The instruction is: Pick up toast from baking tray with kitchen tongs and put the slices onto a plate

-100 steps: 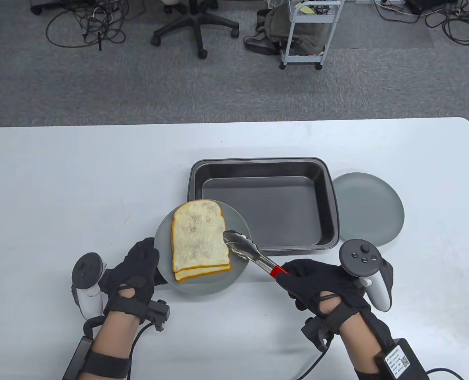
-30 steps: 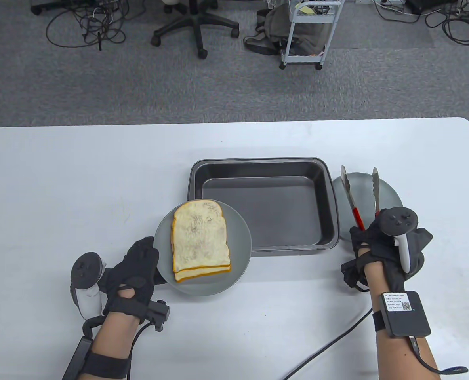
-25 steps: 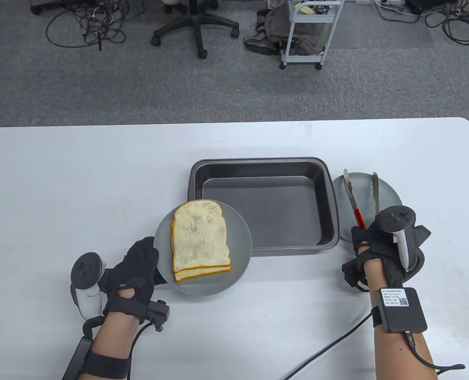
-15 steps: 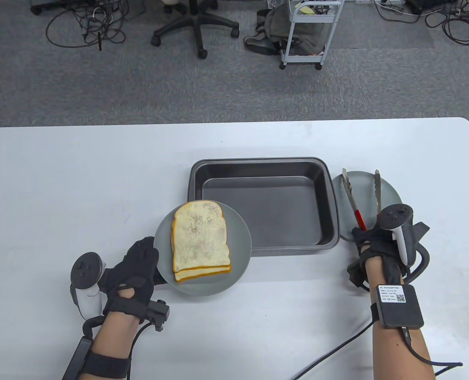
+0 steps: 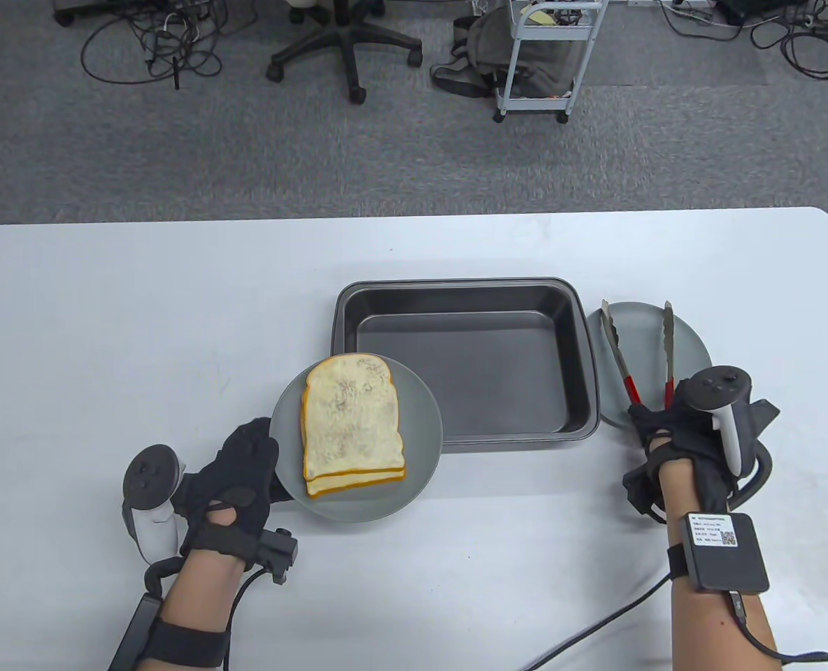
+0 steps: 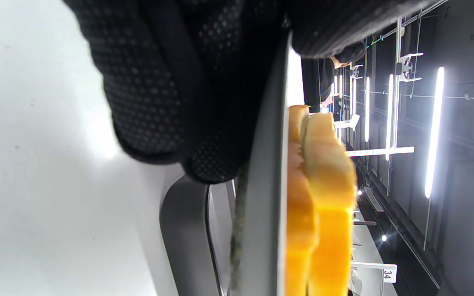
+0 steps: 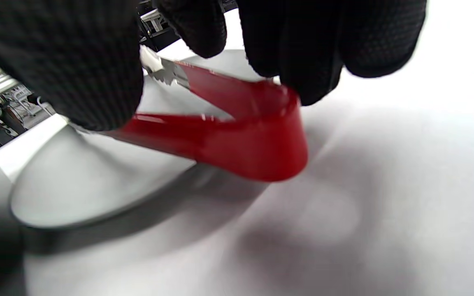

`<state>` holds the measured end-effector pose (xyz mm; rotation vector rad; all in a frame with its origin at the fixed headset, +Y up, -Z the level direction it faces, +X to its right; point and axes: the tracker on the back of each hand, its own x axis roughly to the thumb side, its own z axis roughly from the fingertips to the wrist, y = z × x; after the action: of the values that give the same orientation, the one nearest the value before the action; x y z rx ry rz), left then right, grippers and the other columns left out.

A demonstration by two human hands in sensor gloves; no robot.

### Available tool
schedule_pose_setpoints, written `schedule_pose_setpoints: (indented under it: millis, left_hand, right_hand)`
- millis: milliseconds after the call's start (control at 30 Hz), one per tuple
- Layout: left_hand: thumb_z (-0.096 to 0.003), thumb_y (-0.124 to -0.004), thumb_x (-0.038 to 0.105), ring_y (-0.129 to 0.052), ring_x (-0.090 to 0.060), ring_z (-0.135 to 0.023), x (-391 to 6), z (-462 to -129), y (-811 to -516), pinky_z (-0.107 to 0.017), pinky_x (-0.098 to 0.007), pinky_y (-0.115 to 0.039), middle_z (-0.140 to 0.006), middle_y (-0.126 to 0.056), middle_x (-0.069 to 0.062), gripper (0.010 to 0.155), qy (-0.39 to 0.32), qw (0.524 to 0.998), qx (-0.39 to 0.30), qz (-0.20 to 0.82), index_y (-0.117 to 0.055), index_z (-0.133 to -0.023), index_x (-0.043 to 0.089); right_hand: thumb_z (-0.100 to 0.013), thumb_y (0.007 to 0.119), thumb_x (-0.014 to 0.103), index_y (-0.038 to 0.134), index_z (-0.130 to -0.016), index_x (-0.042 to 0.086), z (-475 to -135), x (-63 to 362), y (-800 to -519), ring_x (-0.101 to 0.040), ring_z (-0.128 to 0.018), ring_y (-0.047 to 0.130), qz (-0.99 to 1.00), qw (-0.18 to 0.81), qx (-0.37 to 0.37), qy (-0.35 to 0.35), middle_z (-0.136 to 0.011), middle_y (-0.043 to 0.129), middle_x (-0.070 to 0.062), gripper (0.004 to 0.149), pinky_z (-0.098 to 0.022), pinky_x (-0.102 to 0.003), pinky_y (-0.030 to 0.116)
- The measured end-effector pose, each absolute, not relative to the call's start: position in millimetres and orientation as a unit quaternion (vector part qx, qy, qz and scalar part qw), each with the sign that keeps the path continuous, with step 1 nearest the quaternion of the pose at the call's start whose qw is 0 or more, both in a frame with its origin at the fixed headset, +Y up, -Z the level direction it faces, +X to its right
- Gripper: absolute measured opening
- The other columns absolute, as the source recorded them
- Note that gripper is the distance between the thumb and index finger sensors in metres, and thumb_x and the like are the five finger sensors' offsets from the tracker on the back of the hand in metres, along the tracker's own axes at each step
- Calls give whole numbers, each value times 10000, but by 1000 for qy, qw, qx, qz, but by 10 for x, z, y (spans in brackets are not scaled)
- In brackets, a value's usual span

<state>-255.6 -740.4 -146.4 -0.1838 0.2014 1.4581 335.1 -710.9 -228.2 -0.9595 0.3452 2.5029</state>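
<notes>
the left hand (image 5: 236, 479) gripped the near-left rim of a grey plate (image 5: 421, 419), thumb on top and fingers curled under it, as the left wrist view showed. two toast slices (image 5: 352, 423) lay stacked on that plate, which overlapped the near-left corner of the baking tray (image 5: 582, 363); the dark tray held nothing. the right hand (image 5: 673, 437) sat over the red handle end of the kitchen tongs (image 5: 641, 349), fingers loosely bent around it; the right wrist view showed fingertips (image 7: 303, 65) touching the red loop, but whether they really gripped it i could not tell. the tongs lay with their arms spread across a second grey plate (image 5: 694, 342) just right of the tray, on the white table (image 5: 141, 335).
</notes>
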Motion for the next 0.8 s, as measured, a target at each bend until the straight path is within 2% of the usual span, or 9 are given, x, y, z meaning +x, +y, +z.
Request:
schedule_pose_setpoints:
  millis: [133, 300, 600, 800]
  left_hand:
    - [-509, -724, 353, -1186, -249, -555, -2556, -1464, -7403, -353, -291, -1057, -806, -996, -100, 546, 92, 737, -84, 665, -592, -975, 102]
    - [-510, -723, 355, -1184, -250, -558, -2565, -1463, -7396, -357, -291, -1056, -811, -993, -99, 547, 92, 737, -82, 665, -588, -977, 104]
    - [-510, -722, 355, -1183, -249, -560, -2579, -1460, -7380, -358, -290, -1055, -811, -993, -97, 546, 89, 736, -77, 666, -589, -977, 106]
    - [-509, -722, 355, -1184, -248, -560, -2580, -1456, -7380, -356, -291, -1056, -810, -994, -98, 546, 88, 735, -78, 667, -589, -977, 107]
  right_hand:
    - [-369, 899, 565, 550, -1073, 213, -2215, 3395, -6969, -415, -815, 839, 903, 253, -329, 110, -1044, 629, -215, 861, -561, -570, 765]
    - [-373, 898, 551, 600, -1064, 228, -2109, 3281, -6785, -446, -893, 788, 923, 251, -277, 86, -1097, 622, -158, 819, -619, -626, 709]
    - [-374, 887, 549, 625, -1054, 223, -1813, 2766, -6401, -470, -927, 764, 968, 191, -162, -21, -1094, 651, -149, 799, -644, -650, 678]
    - [-379, 884, 546, 644, -1049, 219, -1609, 2430, -6238, -453, -951, 745, 975, 189, -89, -76, -1094, 659, -144, 783, -658, -656, 660]
